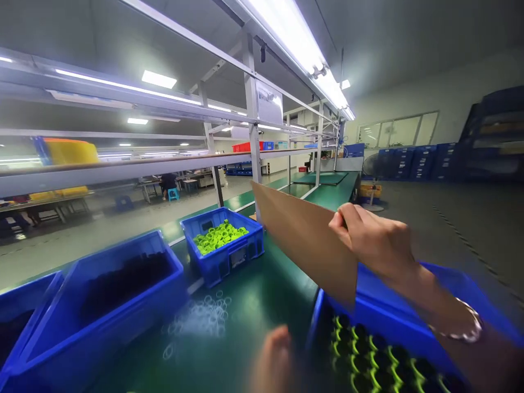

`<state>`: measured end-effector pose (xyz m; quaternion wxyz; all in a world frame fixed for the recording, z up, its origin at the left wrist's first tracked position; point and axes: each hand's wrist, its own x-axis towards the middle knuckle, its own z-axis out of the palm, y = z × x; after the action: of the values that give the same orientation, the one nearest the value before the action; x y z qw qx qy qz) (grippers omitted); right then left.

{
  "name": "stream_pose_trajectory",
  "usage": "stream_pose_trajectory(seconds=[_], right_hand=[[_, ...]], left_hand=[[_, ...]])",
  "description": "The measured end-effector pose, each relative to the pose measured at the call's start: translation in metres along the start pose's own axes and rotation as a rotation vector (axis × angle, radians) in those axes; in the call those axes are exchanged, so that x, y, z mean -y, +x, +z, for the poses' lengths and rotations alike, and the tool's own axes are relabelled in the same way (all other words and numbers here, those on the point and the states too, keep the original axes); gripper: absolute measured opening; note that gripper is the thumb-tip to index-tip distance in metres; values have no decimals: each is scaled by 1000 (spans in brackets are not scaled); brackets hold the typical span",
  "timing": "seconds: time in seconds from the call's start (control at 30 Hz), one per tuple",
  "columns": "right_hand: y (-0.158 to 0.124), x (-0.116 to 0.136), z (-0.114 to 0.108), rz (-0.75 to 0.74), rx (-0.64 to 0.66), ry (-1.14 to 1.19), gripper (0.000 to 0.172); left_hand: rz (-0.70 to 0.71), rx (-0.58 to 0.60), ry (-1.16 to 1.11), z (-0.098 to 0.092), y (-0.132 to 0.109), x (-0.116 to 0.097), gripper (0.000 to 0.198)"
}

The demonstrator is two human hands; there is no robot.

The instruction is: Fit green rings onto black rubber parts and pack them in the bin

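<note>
Right hand [370, 240] pinches the cardboard sheet [305, 237], raised by the blue crate [380, 313] of green-rimmed parts [373, 358]; left hand [273, 360], left of that crate, is too blurred to judge. Supporting the sheet's free end should limit bending.
</note>
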<state>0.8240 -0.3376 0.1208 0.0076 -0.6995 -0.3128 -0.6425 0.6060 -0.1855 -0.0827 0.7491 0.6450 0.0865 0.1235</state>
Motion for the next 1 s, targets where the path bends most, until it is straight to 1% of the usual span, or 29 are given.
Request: stream_pose_trajectory(seconds=[0.03,0.07,0.1,0.13,0.17,0.2,0.23,0.27,0.3,0.33,0.4,0.47,0.5,0.57,0.6,0.63,0.67,0.7,0.73,0.77,0.83,0.87,0.93,1.0], right_hand=[[-7,11,-33,-43,-71,82,19],[-14,23,-63,-94,-83,205,19],[-21,37,-89,-144,-60,332,18],[-28,51,-109,-210,-42,434,17],[-35,65,-124,-298,-29,503,16],[-42,78,-134,-386,-34,536,15],[-49,90,-140,-463,-49,545,14],[-55,101,-142,-521,-61,542,14],[-61,108,-142,-557,-61,539,15],[-66,113,-140,-572,-39,552,17],[-74,113,-135,-575,80,635,19],[-85,100,-127,-538,188,787,20],[-93,90,-121,-490,207,869,20],[-120,68,-102,-348,188,989,11],[-139,59,-90,-264,188,1007,8],[-162,51,-75,-178,233,1017,10],[-188,46,-60,-100,355,1007,12],[-216,44,-45,-67,542,978,20],[-246,45,-31,-80,723,966,29],[-275,48,-19,-115,804,987,33],[-329,59,0,-216,892,1048,25],[-352,65,7,-225,943,1083,27],[-388,77,17,-203,1036,1156,39],[-410,87,24,-166,1086,1218,46]], left_hand=[[11,9,-62,3,2,-15,62],[28,25,-146,5,3,-32,70],[52,44,-280,8,3,-50,76],[69,73,-398,10,1,-67,78],[77,103,-492,12,-2,-82,77],[67,120,-554,14,-6,-94,74],[38,115,-574,15,-9,-101,70],[7,83,-573,16,-11,-104,67],[-15,31,-560,17,-12,-103,64],[-18,-34,-540,18,-11,-98,63],[39,-166,-493,17,-6,-83,70],[118,-253,-432,12,0,-69,72],[144,-291,-404,7,3,-63,72],[180,-362,-371,-7,8,-55,69],[197,-403,-370,-16,9,-51,67],[213,-450,-380,-26,12,-48,64],[229,-497,-396,-37,14,-43,61],[242,-541,-417,-48,16,-38,58],[253,-580,-436,-60,18,-32,54],[261,-607,-451,-70,20,-26,52],[272,-629,-461,-88,23,-12,49],[273,-632,-463,-94,23,-5,49],[263,-635,-479,-104,23,8,48],[234,-661,-510,-109,21,21,46]])
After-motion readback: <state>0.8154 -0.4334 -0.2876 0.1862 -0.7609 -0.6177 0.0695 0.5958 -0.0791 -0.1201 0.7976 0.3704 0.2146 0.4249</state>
